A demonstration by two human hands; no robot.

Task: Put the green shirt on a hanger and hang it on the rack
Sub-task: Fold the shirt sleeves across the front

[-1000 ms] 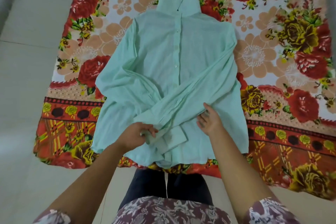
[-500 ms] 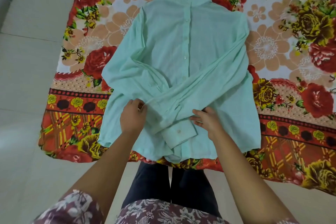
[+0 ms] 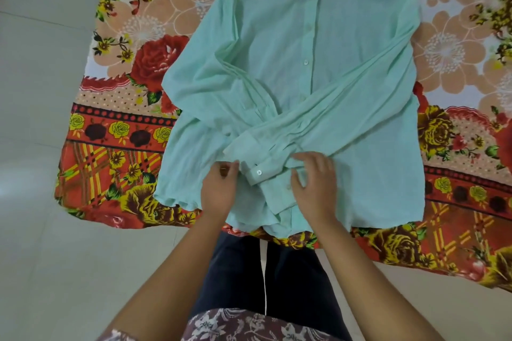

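We have the green shirt (image 3: 291,36) lying flat, buttoned and front up, on the flowered blanket (image 3: 133,147). Its hem is nearest us and its neck is at the far end, beyond our hands. Both sleeves are folded over the front and cross just ahead of our hands. Our left hand (image 3: 219,191) sits at the left side of the buttoned cuff (image 3: 256,169), fingers curled down onto the cloth; we cannot tell whether it pinches anything. Our right hand (image 3: 315,185) is just to the right of that cuff, fingers bent and thumb apart, gripping the bunched cloth of the upper sleeve (image 3: 346,108).

As we judge it, the task has barely begun. No hanger and no rack are in sight, and the shirt lies wholly on the blanket. Nearly everything is left to do: open out the crossed sleeves, fetch a hanger, slip it into the shoulders, lift the shirt, and hook it on the rack, wherever that stands.
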